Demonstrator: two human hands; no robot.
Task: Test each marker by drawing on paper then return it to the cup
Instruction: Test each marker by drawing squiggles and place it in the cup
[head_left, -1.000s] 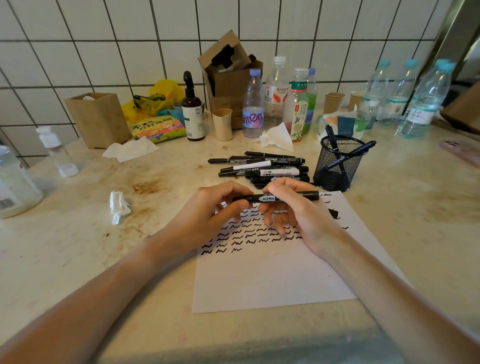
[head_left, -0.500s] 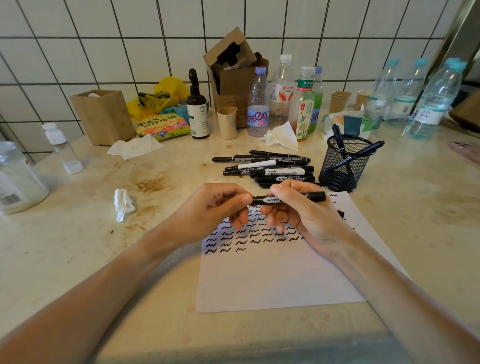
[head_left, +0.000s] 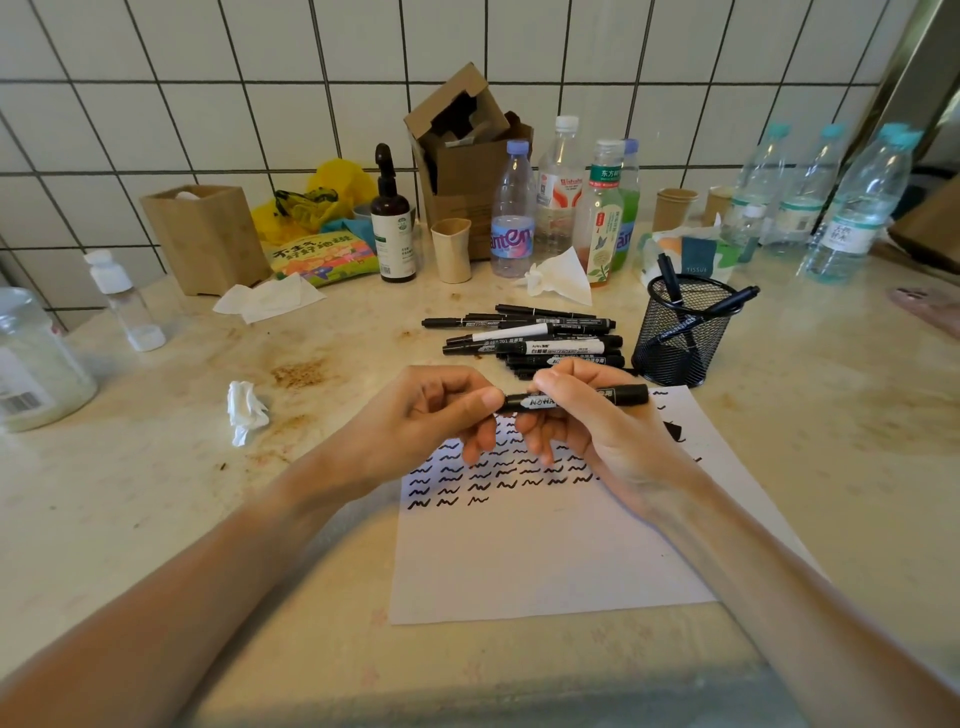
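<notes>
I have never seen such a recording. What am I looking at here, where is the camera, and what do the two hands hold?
There is no machine: a person works with bare hands, and the only camera sits on the person's head, looking forward and down. The left hand and the right hand hold one black marker level between them, above a sheet of paper covered with short black squiggles. Behind it, a pile of markers lies on the counter, beside a black mesh cup that already holds a few markers. Bottles, tissues and boxes stand along the tiled wall.
</notes>
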